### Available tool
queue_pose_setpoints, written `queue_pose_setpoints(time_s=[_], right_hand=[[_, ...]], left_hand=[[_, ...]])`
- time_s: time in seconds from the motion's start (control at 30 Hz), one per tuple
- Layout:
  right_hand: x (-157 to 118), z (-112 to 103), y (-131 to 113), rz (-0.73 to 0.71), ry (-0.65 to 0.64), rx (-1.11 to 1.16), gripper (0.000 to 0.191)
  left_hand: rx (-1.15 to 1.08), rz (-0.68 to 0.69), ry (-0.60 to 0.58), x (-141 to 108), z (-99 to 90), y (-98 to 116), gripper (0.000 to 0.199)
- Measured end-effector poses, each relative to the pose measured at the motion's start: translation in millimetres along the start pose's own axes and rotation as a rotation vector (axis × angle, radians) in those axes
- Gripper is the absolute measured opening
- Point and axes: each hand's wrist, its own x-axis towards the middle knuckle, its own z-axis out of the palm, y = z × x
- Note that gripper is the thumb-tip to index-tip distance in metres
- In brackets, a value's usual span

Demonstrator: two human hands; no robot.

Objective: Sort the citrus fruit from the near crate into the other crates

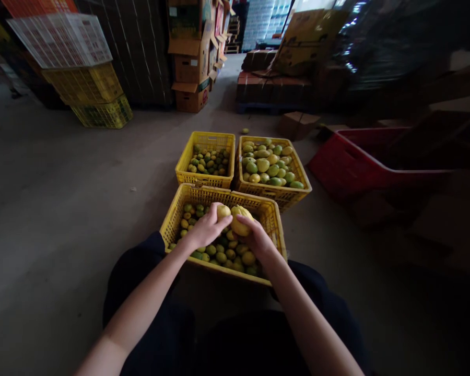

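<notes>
Above the near yellow crate (278, 230), my left hand (207, 227) is closed around a pale yellow lemon (223, 211). Close beside it, my right hand (256, 237) grips a larger, ribbed yellow lemon (241, 219). The two fruits are nearly side by side; whether they touch I cannot tell. Green and yellow lemons (221, 256) fill the lower part of the crate under my hands. Behind it, on the left, a yellow crate (180, 169) holds smaller greenish fruits (207, 162). The crate on the right (297, 193) is heaped with larger lemons (263, 165).
One loose fruit (245, 131) lies on the floor behind the crates. To the right stands a red bin (337, 162), with a cardboard box (298, 124) behind it. Stacked crates (86, 83) and tall carton stacks (191, 68) stand farther back.
</notes>
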Motion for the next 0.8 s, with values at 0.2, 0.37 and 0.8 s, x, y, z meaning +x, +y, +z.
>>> queue_pose_setpoints(time_s=[0.2, 0.37, 0.8], right_hand=[[0.6, -2.7, 0.7, -0.057, 0.034, -0.058, 0.038], [0.6, -5.5, 0.7, -0.248, 0.063, -0.135, 0.045], [-3.8, -6.4, -6.3, -0.512, 0.063, -0.251, 0.063]], left_hand=[[0.152, 0.050, 0.003, -3.7, -8.8, 0.5, 0.042], [0.132, 0.129, 0.000, -0.6, -12.1, -2.9, 0.040], [0.066, 0.381, 0.113, 4.4, -14.4, -6.8, 0.049]])
